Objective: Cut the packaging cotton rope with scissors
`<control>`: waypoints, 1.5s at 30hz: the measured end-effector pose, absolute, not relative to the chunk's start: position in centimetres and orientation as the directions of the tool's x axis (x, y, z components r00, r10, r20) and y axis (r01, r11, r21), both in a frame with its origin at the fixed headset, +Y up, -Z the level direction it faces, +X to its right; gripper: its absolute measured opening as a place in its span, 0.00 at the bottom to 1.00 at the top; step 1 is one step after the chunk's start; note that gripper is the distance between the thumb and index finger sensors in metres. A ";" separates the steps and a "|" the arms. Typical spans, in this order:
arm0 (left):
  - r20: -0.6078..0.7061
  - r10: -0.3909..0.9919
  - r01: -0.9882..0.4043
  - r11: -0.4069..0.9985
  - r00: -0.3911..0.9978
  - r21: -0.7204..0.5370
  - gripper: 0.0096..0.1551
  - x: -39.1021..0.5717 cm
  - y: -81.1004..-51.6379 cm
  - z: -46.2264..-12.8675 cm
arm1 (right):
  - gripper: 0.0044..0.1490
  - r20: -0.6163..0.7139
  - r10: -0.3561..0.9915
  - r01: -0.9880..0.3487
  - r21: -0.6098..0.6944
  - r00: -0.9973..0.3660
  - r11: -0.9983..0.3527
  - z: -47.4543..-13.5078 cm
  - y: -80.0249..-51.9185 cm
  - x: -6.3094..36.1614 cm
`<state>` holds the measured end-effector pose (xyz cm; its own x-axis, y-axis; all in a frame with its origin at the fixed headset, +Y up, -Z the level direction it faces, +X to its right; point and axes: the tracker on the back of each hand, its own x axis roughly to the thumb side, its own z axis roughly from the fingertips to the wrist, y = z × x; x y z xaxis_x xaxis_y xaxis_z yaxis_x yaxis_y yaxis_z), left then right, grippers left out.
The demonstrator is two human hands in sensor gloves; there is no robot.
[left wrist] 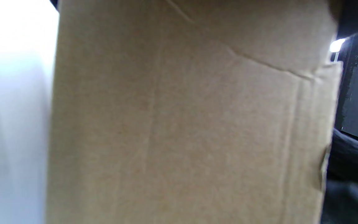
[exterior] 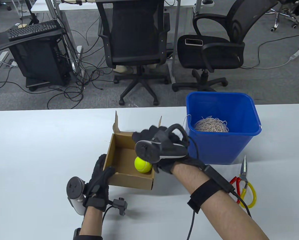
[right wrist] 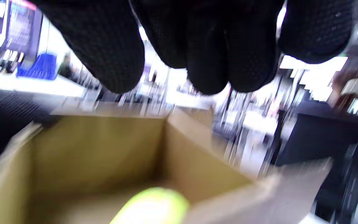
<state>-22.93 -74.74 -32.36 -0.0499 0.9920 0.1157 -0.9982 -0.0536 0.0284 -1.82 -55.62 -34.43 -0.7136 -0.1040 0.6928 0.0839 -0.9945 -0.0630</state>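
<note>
While left fingers point(exterior: 106, 172) grip the box point(exterior: 129, 180), only the table view shows scissors point(exterior: 244, 185).

the right hand point(exterior: 162, 147) hides the cardboard box's point(exterior: 121, 160) far corner and part of the tennis ball point(exterior: 142, 165).

An open cardboard box point(exterior: 121, 160) sits mid-tabletop point(exterior: 39, 150) holding a yellow-green ball point(exterior: 142, 165). The left hand point(exterior: 99, 180) grips its near-left corner; the right hand point(exterior: 162, 147) hovers above it. A blue bin point(exterior: 222, 147) with rope point(exterior: 212, 125) stands toward the far right edge, scissors point(exterior: 243, 182) nearer.
</note>
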 end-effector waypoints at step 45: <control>0.105 0.984 -0.989 -0.147 -0.145 0.013 0.56 -23.5 -76.1 -32.5 | 0.59 0.560 0.392 -0.579 -0.202 -0.730 -0.790 -29.1 -58.9 15.4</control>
<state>-23.52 -76.05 -32.46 -0.1450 0.9838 0.1054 -0.9890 -0.1472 0.0133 15.42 -58.95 -29.14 -0.7297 0.3922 0.5602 -0.5794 -0.7897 -0.2018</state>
